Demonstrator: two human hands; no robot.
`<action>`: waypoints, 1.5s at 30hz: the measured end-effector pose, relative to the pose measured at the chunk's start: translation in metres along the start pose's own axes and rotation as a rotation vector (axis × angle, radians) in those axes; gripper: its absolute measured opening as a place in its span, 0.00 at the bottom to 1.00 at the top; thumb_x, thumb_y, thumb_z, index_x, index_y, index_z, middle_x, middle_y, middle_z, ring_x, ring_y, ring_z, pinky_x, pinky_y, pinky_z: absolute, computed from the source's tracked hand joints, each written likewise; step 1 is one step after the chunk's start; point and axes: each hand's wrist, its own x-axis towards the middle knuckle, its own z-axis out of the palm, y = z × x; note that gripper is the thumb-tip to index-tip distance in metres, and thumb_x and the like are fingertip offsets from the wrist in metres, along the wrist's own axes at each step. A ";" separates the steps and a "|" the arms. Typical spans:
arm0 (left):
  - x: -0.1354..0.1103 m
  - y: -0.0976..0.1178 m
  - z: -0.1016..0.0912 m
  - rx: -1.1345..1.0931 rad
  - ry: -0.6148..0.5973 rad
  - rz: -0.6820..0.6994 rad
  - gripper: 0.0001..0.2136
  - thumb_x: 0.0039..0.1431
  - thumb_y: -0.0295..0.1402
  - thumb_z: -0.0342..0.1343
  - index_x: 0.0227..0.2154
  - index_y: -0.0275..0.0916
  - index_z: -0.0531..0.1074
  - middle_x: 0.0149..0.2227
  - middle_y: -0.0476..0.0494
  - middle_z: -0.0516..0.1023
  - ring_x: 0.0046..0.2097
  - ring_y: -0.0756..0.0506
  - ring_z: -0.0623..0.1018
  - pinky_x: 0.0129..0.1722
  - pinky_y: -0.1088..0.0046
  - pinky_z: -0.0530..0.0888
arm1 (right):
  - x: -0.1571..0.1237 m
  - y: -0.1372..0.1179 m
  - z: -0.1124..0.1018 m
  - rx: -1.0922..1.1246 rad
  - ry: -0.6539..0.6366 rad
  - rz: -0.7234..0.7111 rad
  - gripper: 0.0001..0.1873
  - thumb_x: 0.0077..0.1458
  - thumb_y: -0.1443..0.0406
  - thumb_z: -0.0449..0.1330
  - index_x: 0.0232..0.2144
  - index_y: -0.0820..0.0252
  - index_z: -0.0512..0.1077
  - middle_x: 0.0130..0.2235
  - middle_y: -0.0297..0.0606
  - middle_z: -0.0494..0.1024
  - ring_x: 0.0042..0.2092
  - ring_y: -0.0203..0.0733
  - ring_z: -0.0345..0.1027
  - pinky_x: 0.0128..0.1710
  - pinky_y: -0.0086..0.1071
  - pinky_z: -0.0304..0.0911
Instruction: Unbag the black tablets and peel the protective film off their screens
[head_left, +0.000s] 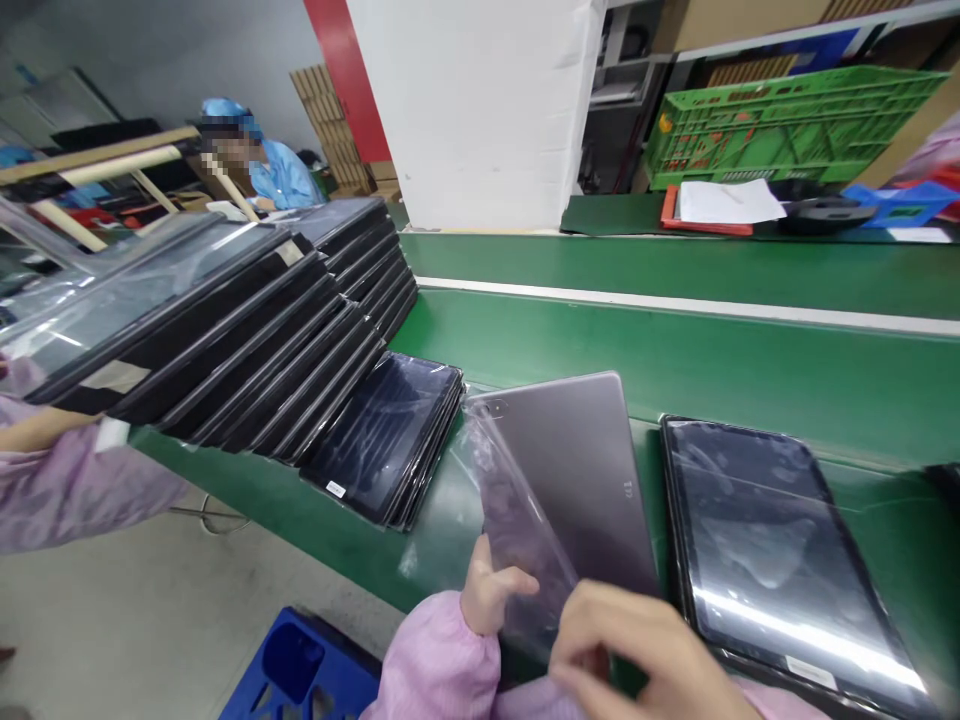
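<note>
1. The left hand (491, 595), in a pale pink cleanroom sleeve (439, 665), is curled, with fingers and thumb closed on a clear plastic sleeve (517, 510) that rises from the belt at a slant
2. The right hand (637, 650) is bent, its fingers curved over the lower part of that plastic; whether they pinch it, I cannot tell
3. A flat grey tablet (570, 470) lies tilted with its back up and its camera at the top left corner, the plastic covering its left side
4. Just right of it, a black-screened tablet in glossy film (780, 560) lies face up on the green conveyor belt (712, 350)
5. To the left sit a low stack of black tablets (382, 440) and a long leaning row of black tablets (225, 340), with another person's lilac-sleeved forearm (67, 470) beside the row
6. Farther off sits a person in a blue gown and hairnet (281, 170), a bright green plastic crate (787, 125) stands beyond the belt, and a blue plastic tray (300, 665) lies below it near the floor
</note>
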 end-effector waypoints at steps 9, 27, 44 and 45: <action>0.001 0.001 0.001 -0.085 0.126 -0.014 0.18 0.29 0.22 0.58 0.30 0.37 0.76 0.30 0.47 0.82 0.36 0.42 0.78 0.41 0.64 0.72 | 0.004 0.079 -0.024 0.379 0.577 0.526 0.38 0.53 0.49 0.66 0.61 0.57 0.64 0.57 0.51 0.74 0.57 0.56 0.71 0.54 0.48 0.71; -0.006 0.078 0.013 0.107 -0.125 0.063 0.32 0.53 0.55 0.61 0.54 0.37 0.74 0.58 0.34 0.76 0.62 0.33 0.72 0.60 0.58 0.69 | 0.038 0.004 -0.017 -0.012 0.194 0.212 0.24 0.56 0.61 0.59 0.54 0.58 0.74 0.48 0.42 0.83 0.42 0.49 0.81 0.47 0.44 0.75; 0.042 0.052 -0.011 0.774 0.108 0.224 0.25 0.55 0.44 0.61 0.53 0.35 0.73 0.57 0.30 0.75 0.63 0.33 0.69 0.65 0.54 0.61 | -0.002 0.103 0.029 0.443 0.550 0.688 0.51 0.54 0.59 0.60 0.72 0.66 0.41 0.73 0.53 0.42 0.74 0.52 0.35 0.72 0.48 0.36; 0.041 0.048 -0.012 0.891 0.166 0.260 0.26 0.56 0.44 0.60 0.54 0.34 0.72 0.59 0.28 0.72 0.65 0.31 0.66 0.67 0.52 0.58 | -0.002 0.102 0.032 0.458 0.557 0.683 0.51 0.53 0.60 0.61 0.72 0.64 0.41 0.73 0.51 0.42 0.74 0.52 0.35 0.72 0.48 0.35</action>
